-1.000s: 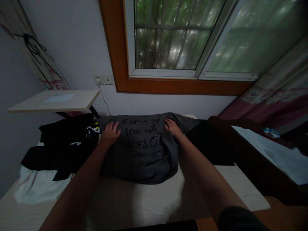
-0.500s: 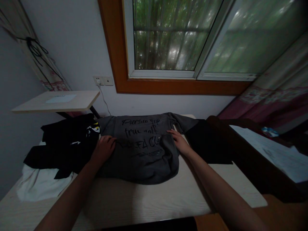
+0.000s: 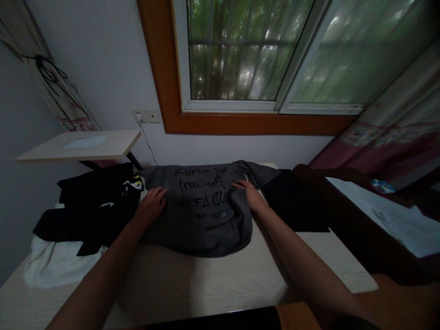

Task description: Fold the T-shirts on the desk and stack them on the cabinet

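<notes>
A dark grey sweatshirt [image 3: 202, 233] with black lettering is spread on the light wooden table [image 3: 213, 284]. My left hand [image 3: 153, 201] rests on its left side, fingers stretched out on the cloth. At the opposite side my right hand [image 3: 250, 193] has its fingers over the edge of the cloth, which bunches up beside them; the thumb is hidden. A sleeve [image 3: 263, 173], grey at the top, reaches out to the right, near a black stretch of cloth [image 3: 295, 201].
Black clothing [image 3: 92, 215] lies over white cloth [image 3: 58, 266] at the left, below a raised wooden shelf [image 3: 113, 140]. A socket with a plugged-in cord [image 3: 148, 142] is on the wall behind. Dark brown furniture [image 3: 357, 229] holding a pale sheet [image 3: 378, 215] borders the table's right.
My right hand has moved slightly left, drawing the sweatshirt's right edge inward with it. The front hem has slid a little away from me. My left hand has barely moved.
</notes>
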Motion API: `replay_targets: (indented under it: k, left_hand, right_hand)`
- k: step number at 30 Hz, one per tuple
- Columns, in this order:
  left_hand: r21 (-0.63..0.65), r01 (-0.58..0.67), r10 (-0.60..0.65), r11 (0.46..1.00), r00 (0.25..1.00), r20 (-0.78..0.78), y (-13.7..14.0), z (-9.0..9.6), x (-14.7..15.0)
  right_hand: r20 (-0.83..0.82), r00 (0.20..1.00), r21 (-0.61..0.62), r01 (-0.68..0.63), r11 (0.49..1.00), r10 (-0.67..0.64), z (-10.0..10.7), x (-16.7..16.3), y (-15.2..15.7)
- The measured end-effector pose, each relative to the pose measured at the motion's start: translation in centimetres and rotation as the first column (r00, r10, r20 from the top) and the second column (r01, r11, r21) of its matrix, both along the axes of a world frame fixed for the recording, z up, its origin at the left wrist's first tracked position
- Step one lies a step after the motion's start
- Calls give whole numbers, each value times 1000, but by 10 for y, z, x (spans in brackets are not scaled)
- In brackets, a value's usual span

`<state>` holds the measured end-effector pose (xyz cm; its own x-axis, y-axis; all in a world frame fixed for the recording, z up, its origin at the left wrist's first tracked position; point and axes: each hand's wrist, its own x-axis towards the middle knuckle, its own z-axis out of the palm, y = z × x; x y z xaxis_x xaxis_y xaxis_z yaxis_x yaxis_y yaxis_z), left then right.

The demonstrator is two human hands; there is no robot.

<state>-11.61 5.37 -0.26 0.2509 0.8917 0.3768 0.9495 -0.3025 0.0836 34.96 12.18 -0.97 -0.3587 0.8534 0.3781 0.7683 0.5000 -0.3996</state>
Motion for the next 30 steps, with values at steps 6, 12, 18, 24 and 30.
replay_targets:
  k: [6,12,18,24,30]
  left_hand:
    - [7,5,-5,1000,1000,14,26,1,1]
    - [-46,3,4,999,990,143,23,-2,-7]
    - [-29,-62,67,998,962,265,-10,-7,-17]
    - [-57,-109,123,992,906,404,-57,-4,-11]
    - [-127,-87,142,988,832,537,-81,6,-16]
  right_hand:
    - [26,998,-32,51,998,-50,-2,-5,31]
    - [-75,997,-81,2,997,-8,-1,-2,39]
    - [-272,962,-97,-64,993,35,5,5,-1]
    - [-466,883,-123,-133,983,61,14,3,-51]
    - [-338,933,13,-125,992,122,28,-5,-61]
